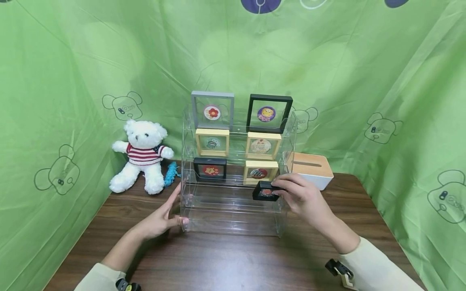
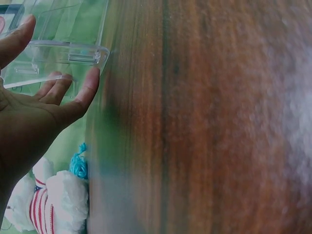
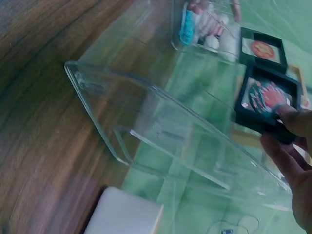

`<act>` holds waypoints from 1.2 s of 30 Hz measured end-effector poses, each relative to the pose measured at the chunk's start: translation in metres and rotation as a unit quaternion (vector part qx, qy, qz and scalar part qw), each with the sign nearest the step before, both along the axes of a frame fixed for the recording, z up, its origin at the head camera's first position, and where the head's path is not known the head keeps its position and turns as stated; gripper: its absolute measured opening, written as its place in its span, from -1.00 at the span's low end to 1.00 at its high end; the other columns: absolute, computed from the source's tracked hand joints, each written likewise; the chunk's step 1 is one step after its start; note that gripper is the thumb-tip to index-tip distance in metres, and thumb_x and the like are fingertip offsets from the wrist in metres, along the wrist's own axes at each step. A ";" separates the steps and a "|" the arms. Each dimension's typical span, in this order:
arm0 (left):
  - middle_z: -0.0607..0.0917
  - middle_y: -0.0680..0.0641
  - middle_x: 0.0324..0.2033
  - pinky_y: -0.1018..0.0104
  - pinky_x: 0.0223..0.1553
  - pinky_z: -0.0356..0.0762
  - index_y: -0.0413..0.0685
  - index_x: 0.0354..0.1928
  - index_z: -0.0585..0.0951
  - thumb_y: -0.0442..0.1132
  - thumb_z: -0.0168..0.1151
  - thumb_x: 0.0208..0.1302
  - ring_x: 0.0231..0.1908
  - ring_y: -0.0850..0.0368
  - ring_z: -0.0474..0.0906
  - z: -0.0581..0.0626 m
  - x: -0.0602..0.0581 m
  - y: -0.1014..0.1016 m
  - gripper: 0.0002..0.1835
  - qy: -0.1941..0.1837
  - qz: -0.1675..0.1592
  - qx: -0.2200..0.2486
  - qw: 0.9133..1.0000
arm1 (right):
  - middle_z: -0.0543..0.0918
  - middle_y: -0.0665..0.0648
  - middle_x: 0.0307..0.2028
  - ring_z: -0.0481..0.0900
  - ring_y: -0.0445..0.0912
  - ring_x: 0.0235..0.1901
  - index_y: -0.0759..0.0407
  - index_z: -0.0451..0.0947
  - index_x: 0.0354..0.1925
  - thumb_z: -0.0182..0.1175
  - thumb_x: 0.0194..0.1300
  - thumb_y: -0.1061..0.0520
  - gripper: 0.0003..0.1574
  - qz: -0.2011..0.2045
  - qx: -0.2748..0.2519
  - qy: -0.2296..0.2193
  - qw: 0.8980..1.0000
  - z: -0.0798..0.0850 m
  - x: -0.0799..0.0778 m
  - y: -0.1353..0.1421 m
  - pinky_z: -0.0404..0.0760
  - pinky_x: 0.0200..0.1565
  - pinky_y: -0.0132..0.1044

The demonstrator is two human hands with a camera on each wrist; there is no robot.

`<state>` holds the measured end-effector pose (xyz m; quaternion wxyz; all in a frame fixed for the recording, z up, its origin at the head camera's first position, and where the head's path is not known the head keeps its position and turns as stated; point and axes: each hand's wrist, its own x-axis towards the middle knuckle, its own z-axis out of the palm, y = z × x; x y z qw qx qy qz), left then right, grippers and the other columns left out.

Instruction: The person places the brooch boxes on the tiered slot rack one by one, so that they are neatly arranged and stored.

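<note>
My right hand (image 1: 306, 198) pinches a small black display frame (image 1: 260, 192) with a round red picture in it, near the right end of the tiers. In the right wrist view the thumb lies on the front of this frame (image 3: 265, 96) and fingers on its edge. My left hand (image 1: 156, 223) touches the left side of a clear stepped display stand (image 1: 233, 223), its fingers extended and thumb at the lower front corner. On the stand's upper tiers are a grey frame (image 1: 194, 111), a large black frame (image 1: 270, 97), several cream frames (image 1: 212, 131) and a smaller black frame (image 1: 210, 161).
A white teddy bear (image 1: 153, 178) in a striped shirt sits at the back left, beside a blue braided cord (image 1: 170, 174). Behind the stand's right side is a tissue box (image 1: 318, 178) with a wooden lid. Green printed cloth (image 1: 327, 81) surrounds the wooden table (image 1: 218, 262).
</note>
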<state>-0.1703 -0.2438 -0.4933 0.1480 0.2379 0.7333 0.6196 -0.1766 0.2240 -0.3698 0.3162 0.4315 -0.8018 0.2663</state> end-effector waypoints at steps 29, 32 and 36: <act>0.03 -0.54 0.70 0.36 0.25 0.69 0.45 0.81 -0.38 -0.39 0.44 0.45 0.64 -0.64 -0.07 0.002 0.000 0.001 0.34 -0.001 0.001 0.002 1.000 | 0.76 0.14 0.05 0.74 0.01 0.00 0.19 0.80 0.11 0.68 0.18 0.23 -0.48 -0.065 0.103 0.006 0.992 -0.020 0.009 -0.022 0.82 0.00 -0.14; 0.03 -0.56 0.70 0.35 0.25 0.70 0.43 0.81 -0.38 -0.39 0.44 0.46 0.63 -0.65 -0.07 0.002 0.001 0.001 0.34 -0.001 0.002 0.001 1.000 | 0.77 0.12 0.05 0.76 0.00 0.01 0.17 0.80 0.14 0.62 0.31 0.11 -0.54 -0.041 0.079 0.007 0.996 -0.010 0.012 -0.013 0.80 0.05 -0.15; 0.05 -0.57 0.69 0.37 0.26 0.68 0.40 0.81 -0.39 -0.38 0.43 0.47 0.62 -0.68 -0.07 0.002 0.001 0.001 0.32 0.008 0.005 -0.004 1.000 | 0.79 0.07 0.06 0.79 -0.05 -0.01 0.13 0.79 0.19 0.49 0.47 -0.05 -0.56 -0.003 0.050 -0.005 0.999 0.001 0.016 0.008 0.74 0.16 -0.36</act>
